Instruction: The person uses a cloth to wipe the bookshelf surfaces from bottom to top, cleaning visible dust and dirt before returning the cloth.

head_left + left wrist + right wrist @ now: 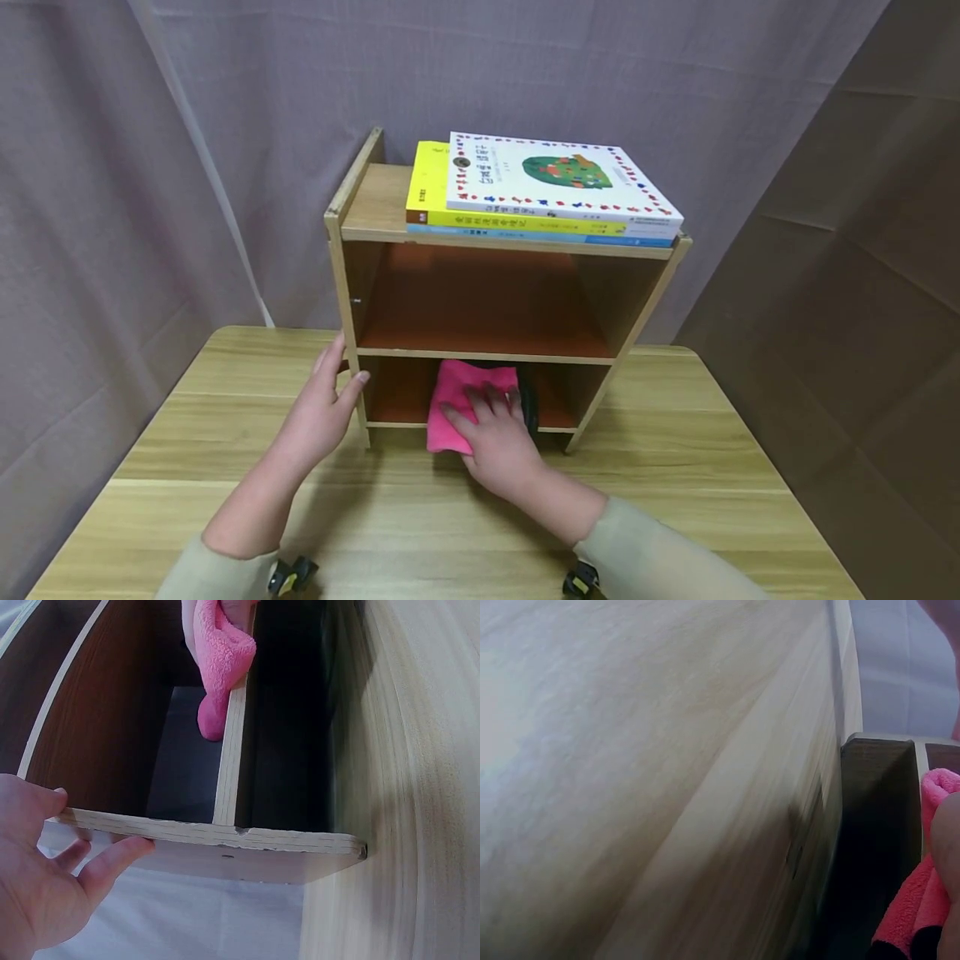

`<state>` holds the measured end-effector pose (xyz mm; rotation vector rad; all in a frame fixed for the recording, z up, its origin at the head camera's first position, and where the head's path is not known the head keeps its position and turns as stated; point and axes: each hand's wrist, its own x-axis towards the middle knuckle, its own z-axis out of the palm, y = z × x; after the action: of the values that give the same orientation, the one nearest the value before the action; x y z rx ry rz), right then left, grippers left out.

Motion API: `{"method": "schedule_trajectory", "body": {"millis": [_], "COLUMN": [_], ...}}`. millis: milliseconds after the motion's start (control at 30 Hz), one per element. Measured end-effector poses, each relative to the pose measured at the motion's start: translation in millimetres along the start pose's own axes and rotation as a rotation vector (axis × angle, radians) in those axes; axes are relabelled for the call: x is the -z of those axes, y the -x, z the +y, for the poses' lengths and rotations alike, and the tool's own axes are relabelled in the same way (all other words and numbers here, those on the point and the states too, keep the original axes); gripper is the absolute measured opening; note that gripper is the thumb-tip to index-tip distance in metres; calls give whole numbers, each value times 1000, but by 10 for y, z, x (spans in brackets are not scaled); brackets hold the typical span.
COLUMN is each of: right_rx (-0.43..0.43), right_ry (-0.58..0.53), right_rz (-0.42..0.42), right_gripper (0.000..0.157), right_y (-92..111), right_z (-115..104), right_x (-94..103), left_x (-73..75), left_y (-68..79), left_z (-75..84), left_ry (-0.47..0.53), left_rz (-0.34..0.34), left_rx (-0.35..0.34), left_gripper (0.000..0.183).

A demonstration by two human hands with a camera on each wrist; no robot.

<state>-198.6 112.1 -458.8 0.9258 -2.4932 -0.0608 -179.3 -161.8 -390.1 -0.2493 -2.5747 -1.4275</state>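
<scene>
A small wooden bookshelf [487,357] stands upright on the table. My left hand [321,408] grips its left side panel [292,841], thumb at the front edge and fingers along the outer face. Over at the bottom compartment, my right hand [501,437] holds a pink cloth [450,408], fingers spread across it. In the left wrist view the fuzzy cloth [225,656] drapes over the front edge of the lowest board [234,754]. Something black [529,400] shows just right of the cloth, mostly hidden. Only part of the right hand [949,862] appears in the right wrist view.
Several books lie stacked on the shelf's top: a white one [555,175] with a colourful cover, over a yellow one [427,183] and a blue one [525,237]. The wood-grain table [675,467] backs onto a grey curtain [525,67].
</scene>
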Motion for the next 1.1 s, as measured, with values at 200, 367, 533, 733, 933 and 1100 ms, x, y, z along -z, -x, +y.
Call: {"method": "schedule_trajectory", "body": {"millis": [200, 367, 533, 733, 933, 1100], "right_rx": [3, 5, 8, 5, -16, -15], "right_ry": [1, 19, 36, 46, 36, 55], "right_rz": [-29, -46, -63, -91, -121, -123], "right_gripper": [52, 51, 53, 56, 52, 51], "right_y": [-63, -117, -181, -255, -302, -342], "right_z": [-72, -128, -180, -249, -345, -391], "right_x": [20, 31, 39, 41, 31, 41], "left_x": [-5, -6, 2, 11, 3, -2], "left_y": [-4, 2, 1, -1, 18, 14], "left_z": [10, 18, 28, 36, 9, 13], "left_ry": [-7, -11, -19, -26, -33, -30], "left_rz": [6, 1, -3, 8, 7, 5], "left_rx": [-6, 7, 14, -1, 3, 7], "left_gripper": [68, 69, 70, 69, 69, 69]}}
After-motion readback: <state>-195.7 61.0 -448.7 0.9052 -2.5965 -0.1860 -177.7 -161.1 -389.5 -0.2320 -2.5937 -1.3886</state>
